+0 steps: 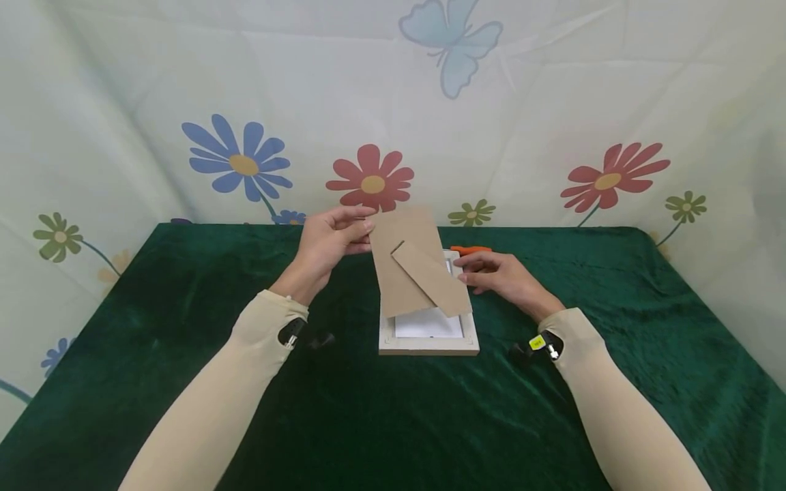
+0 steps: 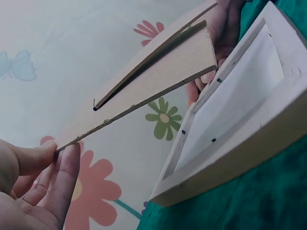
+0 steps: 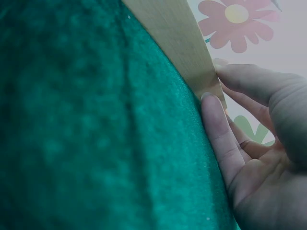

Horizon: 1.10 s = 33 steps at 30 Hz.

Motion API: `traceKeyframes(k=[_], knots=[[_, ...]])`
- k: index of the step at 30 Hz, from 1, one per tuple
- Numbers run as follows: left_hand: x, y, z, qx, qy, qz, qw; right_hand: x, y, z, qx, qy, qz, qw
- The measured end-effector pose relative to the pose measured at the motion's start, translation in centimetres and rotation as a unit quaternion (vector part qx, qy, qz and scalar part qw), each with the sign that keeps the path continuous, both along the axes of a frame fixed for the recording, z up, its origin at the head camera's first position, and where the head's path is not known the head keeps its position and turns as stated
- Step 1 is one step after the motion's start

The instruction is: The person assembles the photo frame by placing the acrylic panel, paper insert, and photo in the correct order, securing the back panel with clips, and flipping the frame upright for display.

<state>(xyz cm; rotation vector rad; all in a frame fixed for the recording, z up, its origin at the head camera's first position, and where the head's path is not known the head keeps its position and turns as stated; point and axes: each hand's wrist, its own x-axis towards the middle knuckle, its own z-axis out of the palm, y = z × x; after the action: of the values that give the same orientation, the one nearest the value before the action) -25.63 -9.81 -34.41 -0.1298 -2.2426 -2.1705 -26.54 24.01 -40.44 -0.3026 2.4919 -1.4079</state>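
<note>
Between thumb and fingers, my left hand (image 1: 325, 249) pinches the left edge of a brown backing board (image 1: 402, 232) with a slanted easel leg (image 1: 430, 276) on it. Tilted, the board stands over a pale wooden picture frame (image 1: 428, 352), as the left wrist view shows the gap between them. The frame lies back up on the table, white sheet (image 1: 430, 326) inside, with small dark tabs along its inner edge. At the frame's far right corner, my right hand (image 1: 500, 276) grips the rim, one digit on top and another against the side (image 3: 184, 43).
An orange object (image 1: 471, 249) lies just behind the frame, partly hidden by the right hand. Dark green velvety cloth (image 1: 295, 423) covers the table. A white curtain (image 1: 344, 82) with printed flowers and a butterfly hangs behind the table's far edge.
</note>
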Motion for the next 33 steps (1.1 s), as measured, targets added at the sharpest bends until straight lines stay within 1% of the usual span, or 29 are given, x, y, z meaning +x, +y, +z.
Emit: traceKeyframes(k=[6,12,17,21,26,33], knots=[[0.0,1.0,-0.2,0.000,0.002,-0.007,1.0000,-0.1,0.1,-0.1,-0.009,-0.005,-0.004,1.000],[0.0,1.3,-0.5,-0.001,0.003,-0.012,0.9999,0.0,0.0,0.1,-0.005,-0.003,-0.002,1.000],[0.0,1.5,-1.1,-0.015,0.007,-0.016,0.9997,-0.1,0.0,0.1,0.000,0.003,0.002,1.000],[-0.1,1.7,-1.8,-0.022,0.013,-0.020,0.9995,-0.1,-0.1,0.0,0.001,-0.005,-0.002,1.000],[-0.2,2.0,-2.1,-0.029,0.016,-0.020,0.9993,-0.1,0.0,0.1,0.003,-0.007,-0.001,1.000],[-0.3,2.4,-2.5,-0.030,0.005,-0.021,0.9993,0.0,0.0,0.2,0.008,-0.001,-0.002,1.000]])
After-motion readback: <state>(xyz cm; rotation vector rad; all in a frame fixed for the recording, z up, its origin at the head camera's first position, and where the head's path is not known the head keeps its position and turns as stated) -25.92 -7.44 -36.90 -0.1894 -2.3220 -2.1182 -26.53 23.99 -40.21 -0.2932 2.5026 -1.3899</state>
